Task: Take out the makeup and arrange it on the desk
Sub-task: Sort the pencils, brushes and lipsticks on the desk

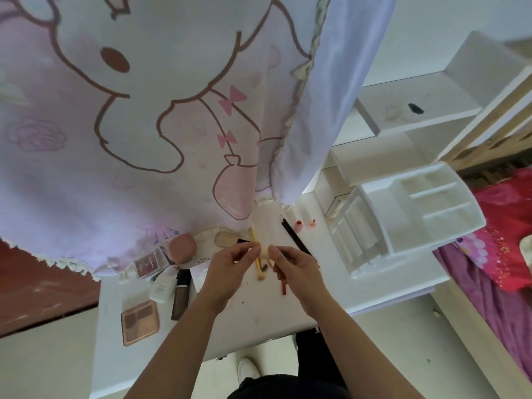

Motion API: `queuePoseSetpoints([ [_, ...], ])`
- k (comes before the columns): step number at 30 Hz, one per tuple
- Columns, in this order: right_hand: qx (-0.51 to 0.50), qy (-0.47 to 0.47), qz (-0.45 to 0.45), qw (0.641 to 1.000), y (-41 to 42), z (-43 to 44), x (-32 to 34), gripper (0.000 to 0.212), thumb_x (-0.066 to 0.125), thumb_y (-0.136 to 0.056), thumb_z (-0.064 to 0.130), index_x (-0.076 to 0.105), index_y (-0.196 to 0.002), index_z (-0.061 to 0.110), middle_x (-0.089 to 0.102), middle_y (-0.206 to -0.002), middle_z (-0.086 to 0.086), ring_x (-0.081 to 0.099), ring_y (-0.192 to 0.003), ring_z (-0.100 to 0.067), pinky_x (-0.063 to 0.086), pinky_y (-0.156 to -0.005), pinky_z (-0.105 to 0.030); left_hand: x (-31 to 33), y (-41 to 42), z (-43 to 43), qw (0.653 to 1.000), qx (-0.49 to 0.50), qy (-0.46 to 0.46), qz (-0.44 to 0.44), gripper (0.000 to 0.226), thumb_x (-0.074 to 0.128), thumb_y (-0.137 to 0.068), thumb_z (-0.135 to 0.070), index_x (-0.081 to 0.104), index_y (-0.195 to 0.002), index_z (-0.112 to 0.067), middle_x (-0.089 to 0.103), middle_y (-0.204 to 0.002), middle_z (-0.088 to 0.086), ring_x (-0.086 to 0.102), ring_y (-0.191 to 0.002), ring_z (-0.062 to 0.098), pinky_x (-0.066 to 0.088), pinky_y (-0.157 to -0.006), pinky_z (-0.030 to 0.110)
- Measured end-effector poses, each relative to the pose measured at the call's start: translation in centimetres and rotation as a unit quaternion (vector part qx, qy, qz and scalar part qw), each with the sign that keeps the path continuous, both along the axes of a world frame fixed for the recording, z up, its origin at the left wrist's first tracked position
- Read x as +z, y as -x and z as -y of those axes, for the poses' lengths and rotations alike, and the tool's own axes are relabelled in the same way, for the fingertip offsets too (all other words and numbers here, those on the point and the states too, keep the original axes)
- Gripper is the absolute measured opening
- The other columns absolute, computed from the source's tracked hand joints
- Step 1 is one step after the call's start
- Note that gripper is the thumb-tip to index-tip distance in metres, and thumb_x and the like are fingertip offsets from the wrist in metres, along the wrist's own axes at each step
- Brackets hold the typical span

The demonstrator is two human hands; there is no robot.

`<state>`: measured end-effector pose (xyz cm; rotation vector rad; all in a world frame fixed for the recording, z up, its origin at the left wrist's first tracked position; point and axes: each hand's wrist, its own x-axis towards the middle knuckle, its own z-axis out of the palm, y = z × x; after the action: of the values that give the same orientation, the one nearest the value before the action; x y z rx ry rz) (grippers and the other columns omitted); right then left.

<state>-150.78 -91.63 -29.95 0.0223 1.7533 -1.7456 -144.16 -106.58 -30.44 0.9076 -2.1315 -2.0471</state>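
Organizer (pixel 403 211) looks empty, makeup (pixel 140 322) lies on counter (pixel 244 318): unpacking nearly done, we judge. Left hand (pixel 230 272), right hand (pixel 296 272) curled; grip contents we cannot tell.

Pink cartoon curtain (pixel 86 182); seemingly brown palette (pixel 140 322)

Left hand (pixel 230 269) and right hand (pixel 296 269) pinch a small pale piece (pixel 264 252): matt, soft-looking, material unclear. Under the grip, desk (pixel 259 312): white, smooth, low sheen, a few dark specks. Beyond and left of the grip, curtain (pixel 144 139): thin printed cloth, matt, frilled hem. Right of the grip, organiser (pixel 417 211): white moulded plastic, smooth, slight gloss. Left of the grip, compact (pixel 182 248): pink, matt; tube (pixel 180 295): glossy clear body, black cap; palette (pixel 140 322): matt powder pans. Passing under the grip, brush handle (pixel 254 249): yellow, smooth. Far right, bedspread (pixel 512 240): red cloth, glittery.
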Motion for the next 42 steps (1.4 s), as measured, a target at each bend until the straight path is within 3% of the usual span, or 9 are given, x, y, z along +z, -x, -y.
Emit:
queuePoseSetpoints([
  [4, -0.007, -0.04, -0.034, 0.999, -0.5, -0.4, 0.7, 0.038, 0.056, -0.099, 0.044, 0.078, -0.091, 0.014, 0.054, -0.06, 0.003, 0.044, -0.056, -0.009, 0.039, -0.056, -0.02, 0.6, 0.1, -0.2, 0.998, -0.017, 0.065, -0.01, 0.022, 0.06, -0.095, -0.039, 0.074, -0.09, -0.023, 0.06, -0.072, 0.003, 0.048, -0.064, 0.007, 0.042, -0.065, 0.027],
  [9, -0.014, -0.027, -0.09, 0.995, -1.0, -1.1, 1.1, 0.024, 0.06, -0.099, 0.032, 0.079, -0.095, 0.019, 0.065, -0.064, 0.002, 0.054, -0.062, -0.011, 0.047, -0.064, -0.024, 1.6, 0.0, -1.1, 1.0, -0.003, 0.024, -0.015, 0.025, 0.061, -0.095, -0.035, 0.072, -0.09, -0.012, 0.054, -0.061, -0.009, 0.041, -0.053, 0.004, 0.036, -0.056, 0.021],
  [15, -0.015, -0.022, -0.135, 0.991, -1.3, -1.8, 1.2, 0.017, 0.064, -0.097, 0.027, 0.08, -0.099, 0.022, 0.068, -0.068, -0.005, 0.057, -0.064, -0.012, 0.05, -0.065, -0.026, 2.1, -0.5, -1.7, 1.0, 0.003, -0.012, -0.01, 0.026, 0.064, -0.093, -0.037, 0.073, -0.091, -0.012, 0.058, -0.061, -0.008, 0.043, -0.057, 0.009, 0.037, -0.06, 0.027],
  [19, -0.011, -0.053, -0.189, 0.98, -1.5, -2.0, 1.3, 0.015, 0.062, -0.098, 0.027, 0.078, -0.099, 0.03, 0.069, -0.074, -0.009, 0.058, -0.065, -0.034, 0.053, -0.06, -0.041, 2.4, -0.6, -1.9, 0.999, 0.008, -0.033, -0.01, 0.027, 0.064, -0.093, -0.034, 0.074, -0.091, -0.009, 0.057, -0.059, -0.008, 0.043, -0.053, 0.007, 0.037, -0.057, 0.025],
  [24, -0.01, -0.052, -0.117, 0.992, -1.3, -1.3, 1.9, 0.034, 0.043, -0.105, 0.038, 0.074, -0.1, 0.024, 0.051, -0.057, 0.009, 0.044, -0.056, -0.01, 0.038, -0.054, -0.021, 3.6, -0.4, -2.8, 0.998, -0.015, 0.055, -0.041, 0.03, 0.058, -0.098, -0.03, 0.06, -0.088, -0.001, 0.051, -0.05, -0.016, 0.042, -0.045, 0.001, 0.034, -0.049, 0.014],
  [27, -0.02, -0.077, -0.095, 0.992, -0.8, 0.0, 2.4, 0.034, 0.034, -0.108, 0.037, 0.066, -0.107, 0.028, 0.055, -0.068, 0.011, 0.048, -0.061, -0.008, 0.04, -0.06, -0.021, 4.5, -0.3, -3.2, 0.99, -0.044, 0.115, -0.065, 0.028, 0.054, -0.1, -0.027, 0.048, -0.082, -0.006, 0.048, -0.052, -0.016, 0.043, -0.045, 0.0, 0.035, -0.047, 0.012],
  [31, -0.021, -0.045, -0.138, 0.989, -0.4, 0.4, 2.9, 0.025, 0.033, -0.108, 0.017, 0.054, -0.114, 0.028, 0.047, -0.071, 0.004, 0.042, -0.057, -0.008, 0.039, -0.059, -0.029, 5.2, 0.0, -2.9, 0.998, -0.03, 0.005, -0.048, 0.027, 0.053, -0.101, -0.028, 0.046, -0.087, -0.005, 0.041, -0.052, -0.006, 0.039, -0.043, 0.005, 0.035, -0.044, 0.014],
  [36, 0.009, -0.03, -0.152, 0.988, -0.6, -0.7, 2.1, 0.023, 0.031, -0.109, 0.017, 0.052, -0.113, 0.025, 0.045, -0.074, -0.002, 0.044, -0.062, -0.008, 0.044, -0.067, -0.028, 5.6, 0.1, -2.7, 0.998, -0.046, -0.037, -0.029, 0.027, 0.053, -0.101, -0.029, 0.045, -0.086, -0.007, 0.037, -0.051, -0.003, 0.034, -0.043, 0.007, 0.035, -0.045, 0.017],
  [42, 0.123, -0.083, -0.31, 0.939, -1.5, -0.9, 3.8, 0.018, 0.041, -0.106, 0.023, 0.034, -0.108, 0.04, 0.053, -0.085, -0.007, 0.049, -0.068, -0.012, 0.042, -0.068, -0.02, 4.6, 0.4, -2.7, 0.976, 0.064, -0.206, 0.011, 0.025, 0.034, -0.104, -0.017, 0.038, -0.08, -0.015, 0.019, -0.057, 0.002, 0.012, -0.052, 0.015, 0.027, -0.039, 0.02],
])
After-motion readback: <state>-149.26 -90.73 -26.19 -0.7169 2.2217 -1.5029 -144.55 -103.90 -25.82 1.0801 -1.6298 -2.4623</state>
